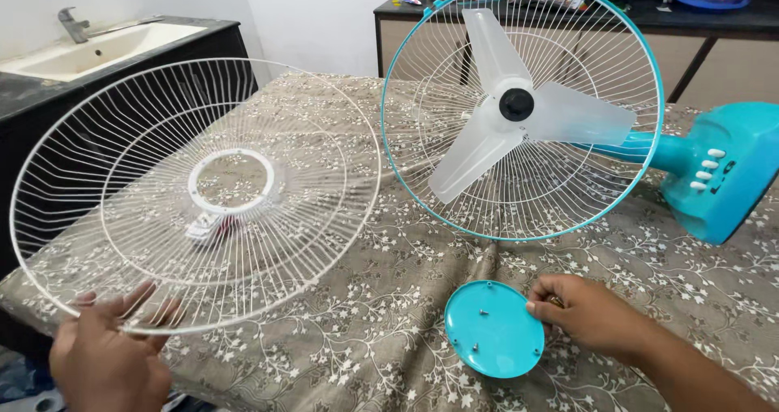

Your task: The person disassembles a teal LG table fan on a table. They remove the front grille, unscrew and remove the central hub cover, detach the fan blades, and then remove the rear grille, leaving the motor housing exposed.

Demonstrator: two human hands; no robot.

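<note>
Left hand (109,359) grasped white fan grille (195,193) at near rim, right hand (588,310) pinched turquoise disc (493,328) on worktop (389,331), fan (523,107) far right

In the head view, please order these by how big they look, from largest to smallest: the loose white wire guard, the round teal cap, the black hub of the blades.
1. Loose white wire guard, held by the left hand.
2. Round teal cap, touched by the right hand.
3. Black hub.
The guard is nearer the camera, yet clearly largest.

Wire grille (195,193); glossy (plastic) disc (493,329)
</note>
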